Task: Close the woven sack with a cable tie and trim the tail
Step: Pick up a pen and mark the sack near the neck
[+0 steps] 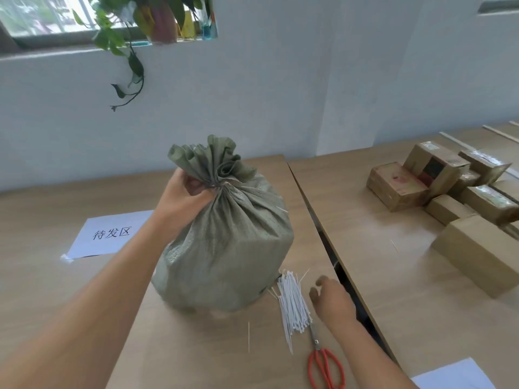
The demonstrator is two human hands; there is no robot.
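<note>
Soft, even daylight from the window [42,15] top left, which is slightly blown out. Scene is bright with low contrast and no hard glare. Only a faint shadow sits under the woven sack [224,242] on the table [56,290]. Wide-angle bend at the edges: wall ledge and table edges curve. Right hand [331,299] shows motion blur; cardboard boxes [449,197] look soft. Compression smear overall.

The left arm stretches forward and up from the lower left corner, bare to the wrist. The left hand [185,197] is closed in a tight grip, fingers [196,186] curled inward. The right forearm comes in from the lower right, and the right hand [331,300] hangs low, palm down, fingers loosely spread and slightly bent, grasping nothing.
</note>
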